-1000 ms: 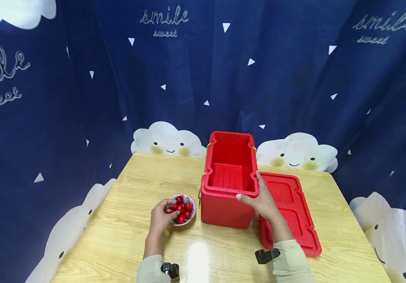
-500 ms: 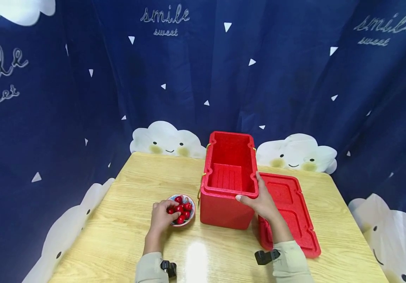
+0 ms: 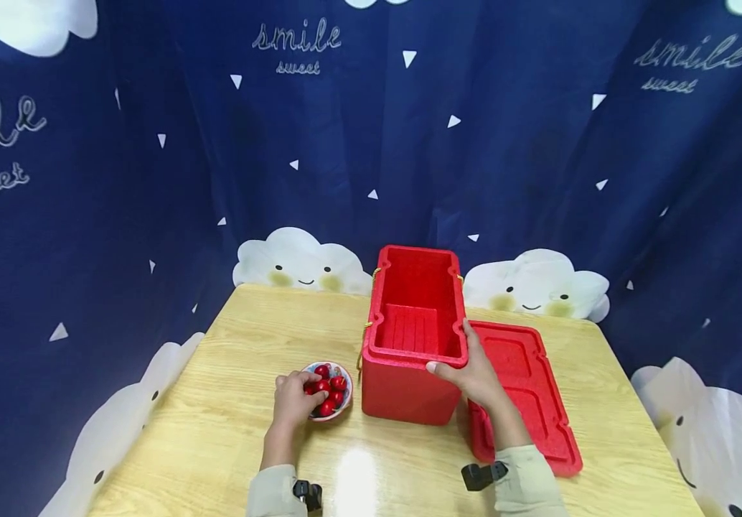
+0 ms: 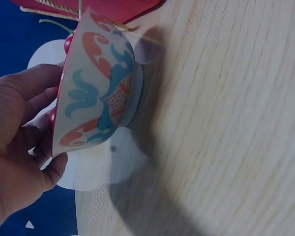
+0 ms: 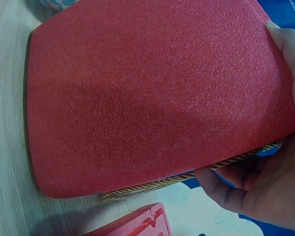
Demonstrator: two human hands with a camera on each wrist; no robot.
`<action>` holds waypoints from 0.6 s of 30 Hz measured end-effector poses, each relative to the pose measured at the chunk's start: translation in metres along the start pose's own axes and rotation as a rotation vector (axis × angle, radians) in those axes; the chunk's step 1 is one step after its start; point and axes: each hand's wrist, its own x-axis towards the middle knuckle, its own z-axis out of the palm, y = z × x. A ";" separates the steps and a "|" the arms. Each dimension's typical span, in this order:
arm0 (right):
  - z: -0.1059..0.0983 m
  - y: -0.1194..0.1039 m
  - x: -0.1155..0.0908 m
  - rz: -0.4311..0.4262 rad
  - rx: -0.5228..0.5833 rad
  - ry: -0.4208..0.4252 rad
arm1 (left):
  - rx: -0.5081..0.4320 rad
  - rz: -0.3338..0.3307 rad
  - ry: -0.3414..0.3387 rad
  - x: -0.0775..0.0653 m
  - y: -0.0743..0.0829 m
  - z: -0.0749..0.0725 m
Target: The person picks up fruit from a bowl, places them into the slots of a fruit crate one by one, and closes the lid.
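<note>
A small patterned bowl (image 4: 96, 93) of red cherries (image 3: 326, 407) stands on the table left of the box. My left hand (image 3: 295, 398) reaches over its left rim, thumb and fingers curled around a cherry among the others. From the left wrist, one finger shows at the outside of the rim, while the other fingertips are partly hidden behind it. My right hand (image 3: 474, 370) grips the near right corner of a lidless red foam box (image 5: 152, 98), thumb on the front rim and fingers along the right side. Inside, the box's ribbed floor is bare.
The box's red lid (image 3: 526, 388) lies flat to its right, partly under my right forearm. A twisted gold cord (image 5: 157, 184) runs along the box's side. Behind the wooden table (image 3: 248, 337) hangs a dark blue curtain (image 3: 319, 143) with cloud prints.
My left hand has shifted slightly over the bowl, its fingers still among the cherries. The right hand keeps its hold on the box. The head view has tilted a little.
</note>
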 end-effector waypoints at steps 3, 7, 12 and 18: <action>0.002 -0.012 -0.006 0.007 0.012 -0.020 | -0.069 -0.043 0.024 -0.003 0.001 -0.004; 0.003 -0.019 -0.008 0.003 0.009 -0.020 | -0.141 -0.056 0.057 -0.007 0.007 -0.010; 0.001 -0.004 -0.003 0.002 -0.007 0.000 | -0.222 -0.092 0.083 -0.010 0.022 -0.015; 0.000 0.013 0.004 -0.007 -0.021 0.018 | -0.371 -0.084 0.106 -0.005 0.041 -0.019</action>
